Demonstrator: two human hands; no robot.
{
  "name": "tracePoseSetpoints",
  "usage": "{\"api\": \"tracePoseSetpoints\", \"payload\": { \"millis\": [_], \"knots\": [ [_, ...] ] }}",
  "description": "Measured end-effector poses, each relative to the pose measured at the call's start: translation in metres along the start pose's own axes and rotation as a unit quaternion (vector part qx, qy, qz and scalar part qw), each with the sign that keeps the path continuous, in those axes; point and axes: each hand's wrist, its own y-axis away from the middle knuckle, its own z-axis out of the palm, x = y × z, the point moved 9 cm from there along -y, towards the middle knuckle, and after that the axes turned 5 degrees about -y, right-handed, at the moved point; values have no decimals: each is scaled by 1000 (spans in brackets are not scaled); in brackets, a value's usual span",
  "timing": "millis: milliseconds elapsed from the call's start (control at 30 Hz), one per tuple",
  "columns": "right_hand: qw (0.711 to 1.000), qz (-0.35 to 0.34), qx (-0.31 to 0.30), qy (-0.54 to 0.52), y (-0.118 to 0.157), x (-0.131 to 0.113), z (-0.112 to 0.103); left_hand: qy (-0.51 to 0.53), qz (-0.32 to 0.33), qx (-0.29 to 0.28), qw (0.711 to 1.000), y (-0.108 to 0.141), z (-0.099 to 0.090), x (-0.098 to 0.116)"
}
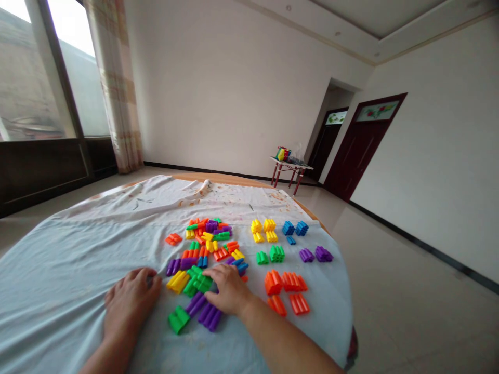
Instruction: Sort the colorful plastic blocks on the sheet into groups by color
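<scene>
My left hand (132,298) rests on the pale blue cloth, left of the loose plastic blocks, with its fingers loosely bent and nothing in it. My right hand (230,288) reaches over the near part of the pile, thumb and index finger apart. Its index fingertip is at the edge of the green blocks (199,280); whether it presses on them I cannot tell. Purple blocks (209,316) lie just below the thumb. A yellow block (178,282) and another green block (179,319) lie between my hands. My right hand partly covers some blue and purple blocks.
Right of the pile, blocks sit in colour groups: yellow (268,225), blue (301,228), green (277,254), purple (324,254) and orange (273,282). The round table's cloth (78,259) is wrinkled at left. A small side table (290,165) with a colourful bag stands farther back.
</scene>
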Motion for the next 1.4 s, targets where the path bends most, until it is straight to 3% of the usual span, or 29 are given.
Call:
{"api": "tracePoseSetpoints", "payload": {
  "millis": [233,433,600,667,767,867,967,1167,1400],
  "knots": [
    [992,57,108,5,40,1,-26,-19,6,-15,1000,-3,3,-2],
    [993,79,83,-28,46,14,-16,-43,1,-17,999,-7,8,-6],
    [995,62,70,-44,46,9,-23,-44,-1,-25,999,-6,7,-4],
    [994,54,80,-42,47,9,-38,-47,-1,-25,999,-6,7,-4],
    [992,63,113,-2,45,22,-76,-51,-4,-28,998,-7,8,-4],
    [982,102,133,85,42,50,-118,-50,-6,-31,998,-8,10,-5],
    [967,149,113,176,40,80,-140,-46,-3,-32,998,-8,10,-5],
    [949,177,64,253,37,112,-133,-39,-2,-19,999,-6,9,-6],
    [944,182,36,272,37,120,-124,-38,-3,-21,999,-7,9,-6]
  ]
}}
